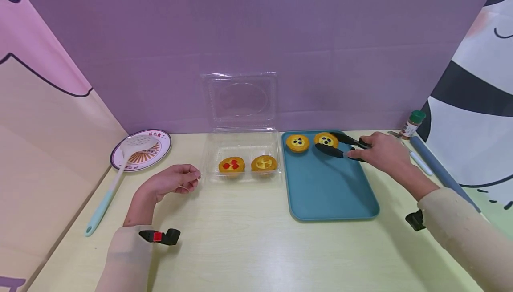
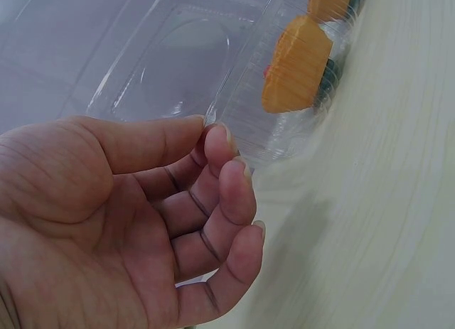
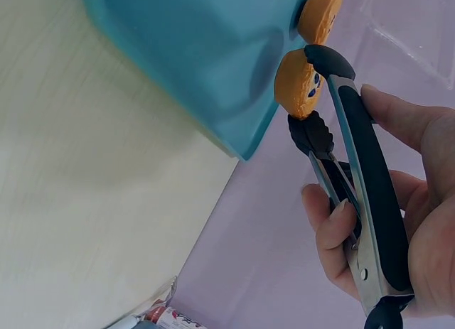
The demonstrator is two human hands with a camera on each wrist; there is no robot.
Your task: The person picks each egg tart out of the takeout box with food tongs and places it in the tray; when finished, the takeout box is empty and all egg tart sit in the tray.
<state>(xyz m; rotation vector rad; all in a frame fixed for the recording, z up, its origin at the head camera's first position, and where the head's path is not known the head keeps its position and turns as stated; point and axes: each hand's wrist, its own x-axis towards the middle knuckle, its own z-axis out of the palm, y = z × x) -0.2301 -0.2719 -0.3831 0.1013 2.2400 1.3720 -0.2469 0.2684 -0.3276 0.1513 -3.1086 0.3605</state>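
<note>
My right hand (image 1: 386, 152) grips a pair of black-tipped tongs (image 3: 370, 180). Their tips lie on either side of an egg tart with dark berries (image 1: 325, 139), at the far edge of a teal tray (image 1: 328, 194). A second berry tart (image 1: 298, 143) sits left of it on the tray. My left hand (image 1: 176, 180) is beside the left edge of a clear plastic box (image 1: 212, 149), fingers loosely bent, thumb tip close to the index finger. Inside the box's front are a tart with red pieces (image 1: 231, 165) and a tart with yellow pieces (image 1: 264, 164). The box's lid (image 1: 242, 98) stands up behind.
At the left, a white skimmer with a pale green handle (image 1: 102, 207) lies across a patterned plate (image 1: 162, 152). To the right are a green-capped jar (image 1: 413, 125), a white stick-like item (image 1: 421, 164) and a blue-grey roll (image 1: 445, 172). A purple backdrop (image 1: 256, 29) rises behind the table.
</note>
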